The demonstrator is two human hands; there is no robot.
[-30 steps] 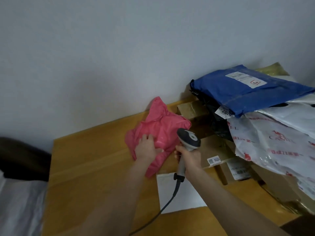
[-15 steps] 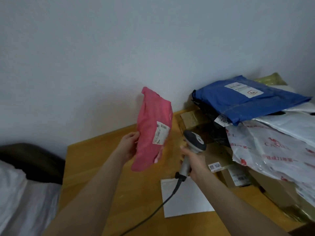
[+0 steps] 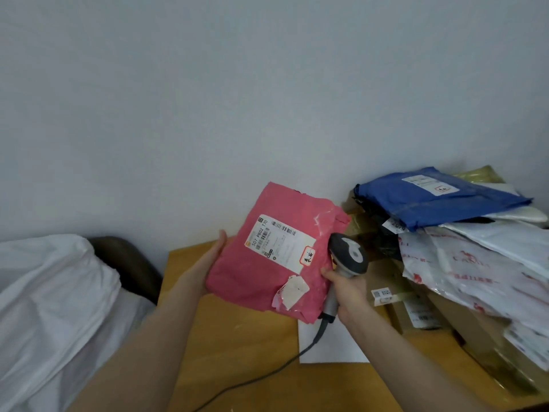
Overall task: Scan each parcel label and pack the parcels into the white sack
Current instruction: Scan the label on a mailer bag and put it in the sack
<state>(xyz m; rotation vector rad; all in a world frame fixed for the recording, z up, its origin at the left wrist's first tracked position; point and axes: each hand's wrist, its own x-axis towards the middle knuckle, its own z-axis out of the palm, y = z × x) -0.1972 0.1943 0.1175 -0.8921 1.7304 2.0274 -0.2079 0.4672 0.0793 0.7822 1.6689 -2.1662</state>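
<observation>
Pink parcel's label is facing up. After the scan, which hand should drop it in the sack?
Left. The left hand holds the pink parcel, and the white sack lies on that same side. The right hand is occupied gripping the scanner.

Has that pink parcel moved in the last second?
Yes: the pink parcel has risen off the wooden table and flipped label-up, held in the left hand.

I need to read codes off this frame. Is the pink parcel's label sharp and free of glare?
Head view: the label on the pink parcel is evenly lit, no glare; its large code reads, fine print too soft; the blue parcel's label is blurred.
</observation>
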